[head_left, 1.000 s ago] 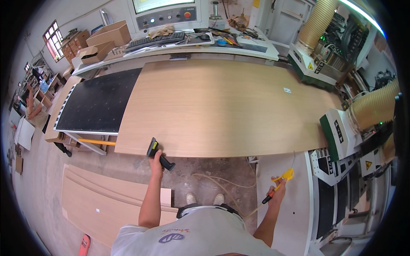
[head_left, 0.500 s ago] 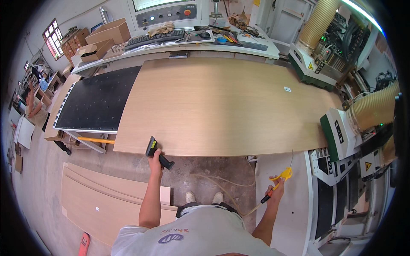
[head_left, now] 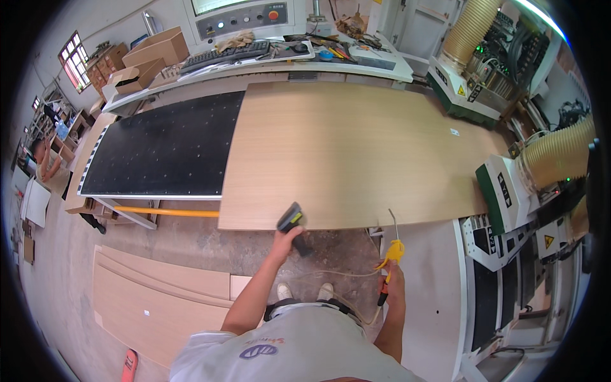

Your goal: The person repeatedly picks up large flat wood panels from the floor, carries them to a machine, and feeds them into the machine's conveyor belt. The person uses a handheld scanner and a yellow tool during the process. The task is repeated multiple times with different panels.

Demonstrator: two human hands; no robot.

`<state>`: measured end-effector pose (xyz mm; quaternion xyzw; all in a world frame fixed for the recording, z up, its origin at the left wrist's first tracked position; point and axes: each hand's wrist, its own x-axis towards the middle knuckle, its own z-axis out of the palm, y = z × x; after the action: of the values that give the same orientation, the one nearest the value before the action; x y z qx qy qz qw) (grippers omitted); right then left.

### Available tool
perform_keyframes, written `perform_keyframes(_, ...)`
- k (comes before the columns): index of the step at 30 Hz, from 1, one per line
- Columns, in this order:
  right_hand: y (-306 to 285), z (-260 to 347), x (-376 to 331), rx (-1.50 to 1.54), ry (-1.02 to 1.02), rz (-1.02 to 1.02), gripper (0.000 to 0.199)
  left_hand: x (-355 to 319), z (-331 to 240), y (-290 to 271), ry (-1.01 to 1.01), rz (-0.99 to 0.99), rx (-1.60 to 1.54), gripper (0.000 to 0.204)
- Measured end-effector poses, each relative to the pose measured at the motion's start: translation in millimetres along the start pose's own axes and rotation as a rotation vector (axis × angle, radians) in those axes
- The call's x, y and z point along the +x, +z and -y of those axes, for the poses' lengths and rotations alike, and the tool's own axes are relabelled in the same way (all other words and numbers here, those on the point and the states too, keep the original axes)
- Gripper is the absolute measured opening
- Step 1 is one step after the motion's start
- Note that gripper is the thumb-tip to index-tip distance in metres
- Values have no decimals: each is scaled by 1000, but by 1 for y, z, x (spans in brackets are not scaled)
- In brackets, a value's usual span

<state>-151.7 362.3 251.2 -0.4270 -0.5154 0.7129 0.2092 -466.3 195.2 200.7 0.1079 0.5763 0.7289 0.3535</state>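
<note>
My left hand is closed round a dark handheld barcode scanner, its head over the near edge of a large wood-grain board. The scanner is slightly blurred. In my right hand is a yellow air blow gun with a thin bent metal nozzle pointing up toward the board's near edge. A pale hose trails from the gun across my front. The board lies on a black-topped table, and a small white label sits near its far right end.
Machine heads with ribbed ducts stand at the right. Beyond the board, a desk holds a keyboard, tools and cardboard boxes under a control panel. More boards lie at lower left; a person is at far left.
The large board has shifted right, baring more of the black tabletop. My left hand has moved right with the scanner. My right hand has moved left, the blow gun's nozzle now over the board's edge.
</note>
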Motion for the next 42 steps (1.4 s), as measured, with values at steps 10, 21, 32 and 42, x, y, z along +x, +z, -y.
perform_keyframes(10, -4, 7, -27, -122, 109, 28, 47, -2, -6, 20, -52, 98, 15, 32)
perform_keyframes(21, 41, -12, -20, -409, 126, 466, 42, -20, -31, -28, -25, -104, 17, 32)
perform_keyframes(32, 61, 3, -20, -441, 90, 775, 33, -16, -50, -2, -14, -149, -33, 26)
perform_keyframes(42, 52, -22, -20, -345, 18, -26, 38, -52, 14, -1, -20, -32, 187, 27)
